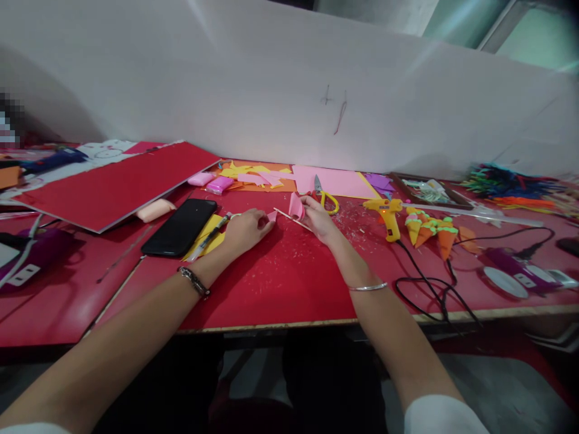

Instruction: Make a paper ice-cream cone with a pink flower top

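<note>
My right hand [319, 220] is closed on a folded piece of pink paper [296, 206], pinched at its fingertips. A thin pale stick [286, 215] lies on the red tabletop [289, 283] and runs under that hand. To the left, my left hand [246, 232] rests low over the table, its thumb and fingers together on a small pink paper piece [272, 215]. Scissors [333, 204] with yellow and red handles lie just beyond my right hand. A pen [212, 236] and yellow paper [201, 239] are partly under my left hand.
A black phone [181, 228] lies left of my hands. A yellow glue gun [386, 217] with a trailing black cord [420, 283] is at right, beside orange cone shapes [425, 230]. Pink sheets [332, 181] and paper scraps [253, 175] lie along the wall. A red board [126, 181] leans at left.
</note>
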`<move>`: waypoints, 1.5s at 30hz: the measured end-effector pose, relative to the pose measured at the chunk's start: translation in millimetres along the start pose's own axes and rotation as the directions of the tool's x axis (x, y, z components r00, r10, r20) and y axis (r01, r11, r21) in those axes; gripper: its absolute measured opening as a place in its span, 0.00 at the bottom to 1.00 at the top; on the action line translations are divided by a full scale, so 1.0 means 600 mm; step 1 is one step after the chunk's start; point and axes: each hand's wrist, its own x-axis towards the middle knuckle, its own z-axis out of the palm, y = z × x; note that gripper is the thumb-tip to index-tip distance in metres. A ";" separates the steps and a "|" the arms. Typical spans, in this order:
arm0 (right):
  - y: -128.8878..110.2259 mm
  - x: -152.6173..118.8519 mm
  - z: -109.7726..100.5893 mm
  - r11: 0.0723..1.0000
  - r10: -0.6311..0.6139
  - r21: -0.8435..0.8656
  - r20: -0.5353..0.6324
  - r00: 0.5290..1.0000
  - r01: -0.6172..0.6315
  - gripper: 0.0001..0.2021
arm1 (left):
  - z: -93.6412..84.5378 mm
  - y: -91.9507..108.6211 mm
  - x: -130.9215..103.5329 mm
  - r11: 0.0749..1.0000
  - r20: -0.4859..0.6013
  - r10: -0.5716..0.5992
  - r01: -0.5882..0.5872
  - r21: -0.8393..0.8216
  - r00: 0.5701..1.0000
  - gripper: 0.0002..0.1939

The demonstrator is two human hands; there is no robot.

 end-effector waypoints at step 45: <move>0.007 0.007 -0.013 1.000 -0.006 0.015 -0.040 0.999 0.006 0.05 | 0.002 -0.002 0.006 0.880 -0.050 0.388 -0.354 0.317 0.920 0.15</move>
